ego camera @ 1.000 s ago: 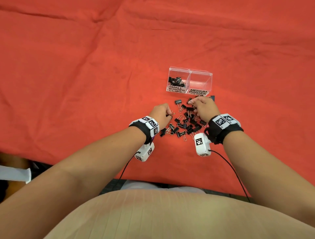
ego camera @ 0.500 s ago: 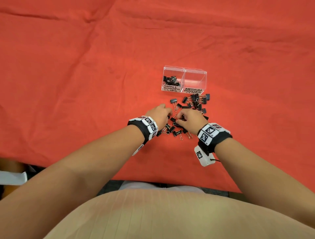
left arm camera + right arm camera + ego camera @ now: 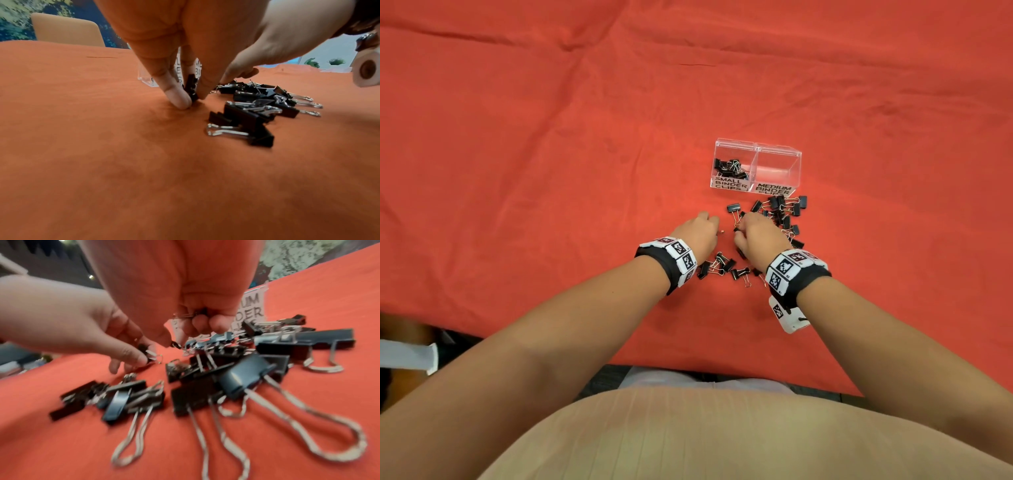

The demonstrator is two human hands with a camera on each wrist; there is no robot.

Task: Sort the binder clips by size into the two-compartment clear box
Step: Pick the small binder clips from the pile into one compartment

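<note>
A red cloth (image 3: pixel 551 137) is covering the table. The clear box (image 3: pixel 756 150) is sitting on it, small clips lying in its left compartment. Just in front of the box, loose binder clips (image 3: pixel 780 209) are lying scattered. Over that pile, the right hand (image 3: pixel 760 236) is clutching clips in curled fingers, while the left hand (image 3: pixel 698 233) is pinching one small clip (image 3: pixel 191 89) against the cloth.

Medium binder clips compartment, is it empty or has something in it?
Empty: the medium compartment shows only clear walls and red cloth; the small compartment holds clips.
</note>
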